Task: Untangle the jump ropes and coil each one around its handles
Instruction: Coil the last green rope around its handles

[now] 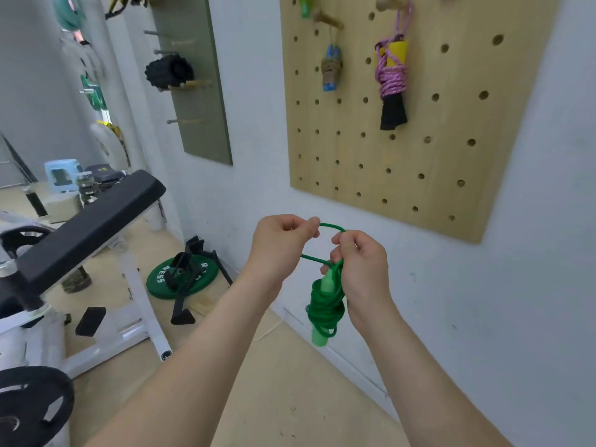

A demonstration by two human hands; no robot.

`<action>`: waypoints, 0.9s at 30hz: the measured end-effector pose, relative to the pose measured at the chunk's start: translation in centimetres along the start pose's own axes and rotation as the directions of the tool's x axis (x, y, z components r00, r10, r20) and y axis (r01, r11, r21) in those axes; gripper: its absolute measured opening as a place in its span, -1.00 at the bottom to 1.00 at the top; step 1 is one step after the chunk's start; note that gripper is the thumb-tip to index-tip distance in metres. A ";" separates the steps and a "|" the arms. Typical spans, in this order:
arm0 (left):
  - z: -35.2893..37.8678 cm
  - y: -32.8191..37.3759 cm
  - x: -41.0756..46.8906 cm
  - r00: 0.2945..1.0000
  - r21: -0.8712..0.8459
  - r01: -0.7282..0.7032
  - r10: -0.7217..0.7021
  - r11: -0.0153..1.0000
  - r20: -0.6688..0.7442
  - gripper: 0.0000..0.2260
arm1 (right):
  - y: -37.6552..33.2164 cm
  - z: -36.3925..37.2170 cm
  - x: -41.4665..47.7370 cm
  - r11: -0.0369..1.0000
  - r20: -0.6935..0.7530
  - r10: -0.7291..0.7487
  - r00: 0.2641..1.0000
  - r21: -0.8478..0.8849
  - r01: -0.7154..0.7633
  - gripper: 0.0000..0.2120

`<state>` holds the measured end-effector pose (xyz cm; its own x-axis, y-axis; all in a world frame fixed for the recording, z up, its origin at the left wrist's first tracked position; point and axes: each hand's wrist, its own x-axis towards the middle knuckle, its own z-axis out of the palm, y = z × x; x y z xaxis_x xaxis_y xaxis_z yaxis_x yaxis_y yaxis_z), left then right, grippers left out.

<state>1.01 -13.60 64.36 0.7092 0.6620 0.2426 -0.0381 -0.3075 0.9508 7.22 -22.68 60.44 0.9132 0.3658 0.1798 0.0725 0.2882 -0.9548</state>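
The green rope (325, 306) is held in front of the pegboard (419, 156), wound thick around its handles (319, 338). The right hand (361, 269) has its fingers closed around the handle tops and the last turns. The left hand (280, 243) pinches the free loop (332, 225). To finish well, probably keep that loop taut while tucking it under a turn — slack would loosen the coil — leaving enough to hang, like the pink rope (392, 79) above.

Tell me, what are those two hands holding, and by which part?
The green jump rope. The left hand pinches its free loop; the right hand grips the upper end of the handles.
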 end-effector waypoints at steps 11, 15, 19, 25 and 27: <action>-1.3 -1.6 15.0 0.937 -0.268 -0.022 0.114 0.963 0.330 -0.84 | -1.1 3.2 11.4 0.891 0.001 -0.290 0.957 -0.364 0.270 -0.73; -1.6 -1.3 22.1 0.889 -0.480 0.078 0.157 0.873 0.430 -0.85 | -1.3 7.3 17.5 0.860 -0.100 -0.379 0.920 -0.404 0.310 -0.72; -1.8 2.3 27.0 0.891 -0.539 0.105 0.162 0.836 0.424 -0.86 | -4.8 10.6 21.5 0.856 -0.109 -0.394 0.913 -0.406 0.321 -0.74; -2.5 16.3 33.2 0.870 -0.462 0.040 0.197 0.886 0.453 -0.86 | -18.1 13.6 27.0 0.856 -0.118 -0.392 0.912 -0.410 0.315 -0.71; -3.1 21.6 35.5 0.870 -0.457 0.037 0.196 0.888 0.452 -0.88 | -23.5 14.5 28.6 0.882 -0.096 -0.335 0.937 -0.383 0.276 -0.68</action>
<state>23.18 5.38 94.06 0.9277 0.2071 0.3107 -0.3297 0.0639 0.9419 25.86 -6.19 91.49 0.8701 0.1615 0.4656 0.4695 0.0160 -0.8828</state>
